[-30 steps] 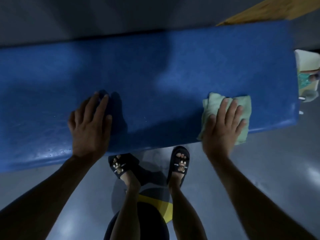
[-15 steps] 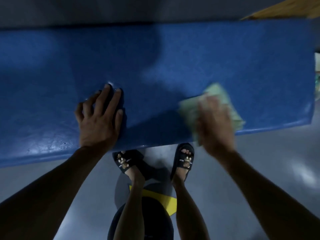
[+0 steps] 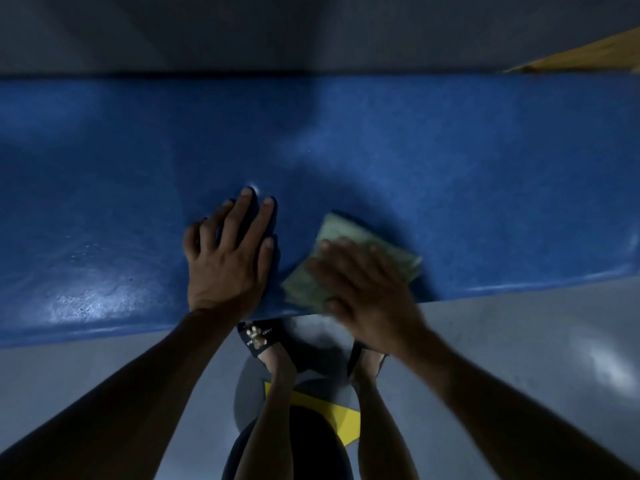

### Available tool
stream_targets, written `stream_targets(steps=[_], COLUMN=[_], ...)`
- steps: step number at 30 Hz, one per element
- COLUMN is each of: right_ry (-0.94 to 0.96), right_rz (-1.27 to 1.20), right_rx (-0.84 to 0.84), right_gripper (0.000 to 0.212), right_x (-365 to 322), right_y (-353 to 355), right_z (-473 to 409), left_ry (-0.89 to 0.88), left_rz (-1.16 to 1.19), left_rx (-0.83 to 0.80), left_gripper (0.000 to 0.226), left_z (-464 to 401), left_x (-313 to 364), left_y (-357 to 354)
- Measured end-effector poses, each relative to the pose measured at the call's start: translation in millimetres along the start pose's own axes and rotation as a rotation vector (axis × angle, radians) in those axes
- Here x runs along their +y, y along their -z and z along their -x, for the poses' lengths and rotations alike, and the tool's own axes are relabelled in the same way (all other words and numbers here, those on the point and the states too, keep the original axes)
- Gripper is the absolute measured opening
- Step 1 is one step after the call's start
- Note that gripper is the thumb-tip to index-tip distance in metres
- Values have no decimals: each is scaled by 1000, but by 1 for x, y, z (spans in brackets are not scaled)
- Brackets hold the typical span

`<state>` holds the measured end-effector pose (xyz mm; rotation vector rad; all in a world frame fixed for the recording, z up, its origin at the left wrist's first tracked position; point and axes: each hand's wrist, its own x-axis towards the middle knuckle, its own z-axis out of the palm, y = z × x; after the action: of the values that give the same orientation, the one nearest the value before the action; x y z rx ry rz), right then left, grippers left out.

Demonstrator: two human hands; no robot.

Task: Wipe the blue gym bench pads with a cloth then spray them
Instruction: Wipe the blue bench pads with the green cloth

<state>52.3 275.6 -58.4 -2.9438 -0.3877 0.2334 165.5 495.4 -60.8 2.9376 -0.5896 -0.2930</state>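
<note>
A long blue bench pad (image 3: 450, 161) runs across the view from left to right. My left hand (image 3: 230, 258) lies flat on it near the front edge, fingers straight and spread. Just to its right, my right hand (image 3: 367, 289) presses a folded pale green cloth (image 3: 334, 244) onto the pad at the front edge. The right hand is motion-blurred and covers much of the cloth. No spray bottle is in view.
Grey floor (image 3: 536, 358) lies in front of the bench, with my legs and black slippers (image 3: 256, 339) below the pad's edge. A yellow floor mark (image 3: 336, 420) sits between my legs. A wooden surface (image 3: 588, 57) shows at the top right.
My right hand has slid the cloth leftward along the pad's front edge, until it is close to my left hand. The view has shifted left, and the pad's right end is out of frame.
</note>
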Motion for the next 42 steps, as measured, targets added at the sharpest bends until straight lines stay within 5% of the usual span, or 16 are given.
stream_targets(steps=[2, 4, 8, 10, 12, 14, 16, 18, 20, 23, 26, 29, 33, 35, 38, 42], right_ry=[-200, -625, -1190, -1056, -634, -253, -86, -312, -768, -1172, -1064, -570, -56, -177, -635, -951], right_rz=[12, -22, -70, -96, -99, -78, -33, 14, -27, -73, -13, -38, -41, -7, 71, -2], right_rx=[-23, 5, 183, 211, 146, 71, 42, 60, 97, 111, 79, 51, -15, 3, -21, 10], right_gripper=[58, 63, 70, 65, 60, 59, 58, 60, 67, 74, 81, 69, 60, 62, 76, 71], right_x=[59, 96, 52, 0, -41, -32, 23, 94, 159, 166, 87, -8, 20, 87, 194, 198], right_y=[6, 15, 10, 4, 1, 9, 14, 18, 31, 43, 23, 8, 25, 29, 46, 55], right_z=[18, 22, -45, -80, -92, -88, -80, -72, -64, -80, -125, -154, -148, -136, -108, -123], left_ry=[9, 17, 27, 20, 7, 1, 7, 15, 16, 24, 24, 8, -1, 9, 16, 9], left_rz=[8, 11, 24, 31, 40, 29, 17, 20, 24, 28, 19, 16, 11, 10, 21, 35], left_rx=[-19, -25, -46, -54, -51, -38, -32, -44, -57, -79, -74, -57, -26, -11, 3, 14], left_gripper=[56, 56, 56, 56, 55, 53, 54, 55, 56, 58, 58, 57, 55, 56, 56, 56], left_z=[0, -1, -2, -2, -2, -3, -2, -1, -2, -4, -2, -3, -2, -2, -2, -2], left_x=[-1, 0, -1, -1, -1, -2, -1, -1, -1, -2, -2, -3, -1, -1, 0, -2], left_y=[0, 1, 0, -1, 0, 0, -1, 0, 0, -1, -2, -2, -5, -6, -6, -8])
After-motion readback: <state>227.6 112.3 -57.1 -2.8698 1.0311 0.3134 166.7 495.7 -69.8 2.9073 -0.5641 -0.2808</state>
